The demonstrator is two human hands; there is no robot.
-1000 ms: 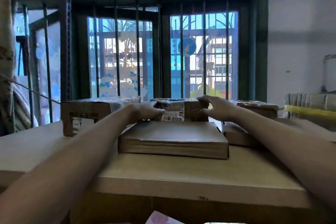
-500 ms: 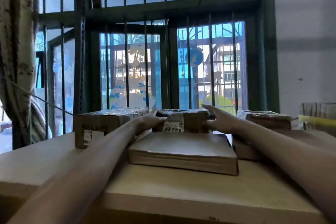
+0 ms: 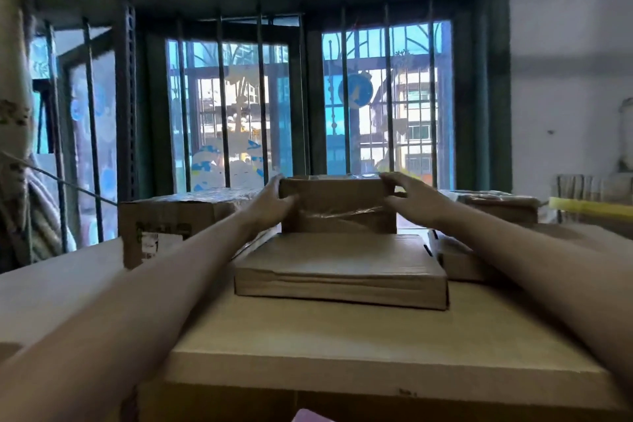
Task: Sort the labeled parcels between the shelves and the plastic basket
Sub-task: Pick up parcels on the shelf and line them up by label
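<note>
The small brown cardboard parcel banded with clear tape (image 3: 337,207) lies straight ahead at the far side of the pale tan surface (image 3: 376,346), just beyond the flat brown cardboard box (image 3: 342,267). Its long axis runs left to right across my reach, so each end falls to one hand and neither is nearer. My left hand (image 3: 274,204) grips the left end, fingers curled over the top corner; my right hand (image 3: 409,199) holds the right end likewise. Both arms reach out nearly straight, converging on it. Whether its base rests on the flat box's far edge I cannot tell. I judge it must come up and toward me over that flat box, clear of the labelled brown box (image 3: 168,219) on its left.
</note>
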